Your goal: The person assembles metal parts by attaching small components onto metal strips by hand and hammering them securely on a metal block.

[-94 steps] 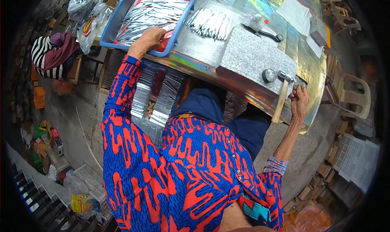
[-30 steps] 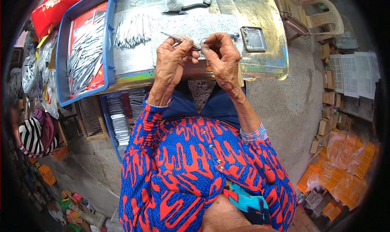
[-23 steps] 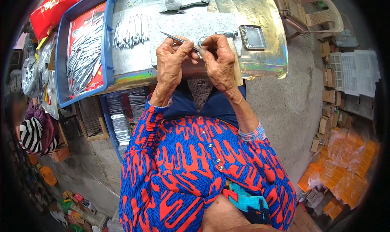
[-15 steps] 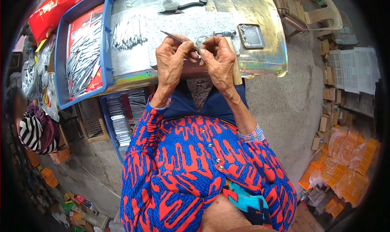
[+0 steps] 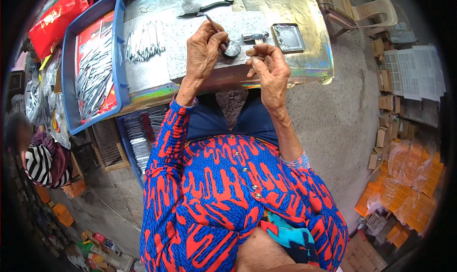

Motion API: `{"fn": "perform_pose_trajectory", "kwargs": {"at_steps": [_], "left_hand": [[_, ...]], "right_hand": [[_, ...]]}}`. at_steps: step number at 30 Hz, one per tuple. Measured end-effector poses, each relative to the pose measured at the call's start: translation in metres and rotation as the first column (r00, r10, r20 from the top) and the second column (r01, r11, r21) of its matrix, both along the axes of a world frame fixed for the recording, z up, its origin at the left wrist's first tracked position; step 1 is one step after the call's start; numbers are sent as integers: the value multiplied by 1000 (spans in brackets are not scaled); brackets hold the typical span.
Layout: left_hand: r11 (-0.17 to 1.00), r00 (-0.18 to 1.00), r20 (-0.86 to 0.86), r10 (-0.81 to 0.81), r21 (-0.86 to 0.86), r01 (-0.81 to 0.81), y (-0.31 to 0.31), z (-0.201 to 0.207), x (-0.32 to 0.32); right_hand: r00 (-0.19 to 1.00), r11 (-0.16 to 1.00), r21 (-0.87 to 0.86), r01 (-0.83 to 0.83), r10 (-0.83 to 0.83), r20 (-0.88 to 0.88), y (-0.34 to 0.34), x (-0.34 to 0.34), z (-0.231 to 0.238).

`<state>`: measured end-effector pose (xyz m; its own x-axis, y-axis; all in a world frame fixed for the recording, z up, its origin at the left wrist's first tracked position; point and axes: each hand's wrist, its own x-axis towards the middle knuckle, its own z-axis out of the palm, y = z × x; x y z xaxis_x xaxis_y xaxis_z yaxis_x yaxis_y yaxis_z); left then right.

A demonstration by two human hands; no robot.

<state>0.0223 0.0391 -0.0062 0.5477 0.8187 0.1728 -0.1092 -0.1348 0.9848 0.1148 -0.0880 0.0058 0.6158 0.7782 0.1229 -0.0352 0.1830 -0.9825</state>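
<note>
My left hand (image 5: 205, 52) is closed, its fingertips pinching a slim, dark metal rod (image 5: 211, 21) that slants up over the pale work slab (image 5: 243, 22). The rod's lower end runs down beside a small round metal dish (image 5: 232, 49) next to my fingers. My right hand (image 5: 270, 71) is above the slab's front edge, fingers loosely bent with gaps between them. Just beyond its fingertips lies a hammer (image 5: 255, 37). The head shows, but my hand hides most of the wooden handle, and whether I touch it is unclear.
Bundled thin metal rods (image 5: 145, 41) lie left of the slab. A blue tray (image 5: 121, 48) holds many more. On the right is a shallow square tin (image 5: 288, 37); black-handled pliers (image 5: 214, 5) lie at the back. Another person (image 5: 45, 160) is far left.
My hands have moved apart: both held the rod together before. Now only the left has it, tilted more upright, and the right has shifted rightward, over the hammer's handle. The dish shows more fully.
</note>
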Motion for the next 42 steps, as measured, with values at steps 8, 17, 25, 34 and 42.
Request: {"fn": "perform_pose_trajectory", "kwargs": {"at_steps": [8, 17, 25, 34, 42], "left_hand": [[1000, 1000, 1, 12, -11, -12, 2, -1, 3], [996, 997, -33, -68, 58, 70, 7, -4, 1], [874, 991, -132, 1, 481, 64, 6, -3, 6], [860, 999, -35, 4, 510, 14, 0, -19, 6], [921, 1000, 2, 16, 390, -15, -4, -20, 7]], "right_hand": [[999, 999, 4, 43, -43, 1, -8, 7, -2], [999, 999, -23, 45, -44, 6, -9, 5, -4], [996, 996, -83, 23, -16, 83, -2, 9, 3], [974, 989, -60, -133, 142, 174, 29, 10, 46], [967, 970, -127, -207, 222, 122, 39, 9, 44]]}}
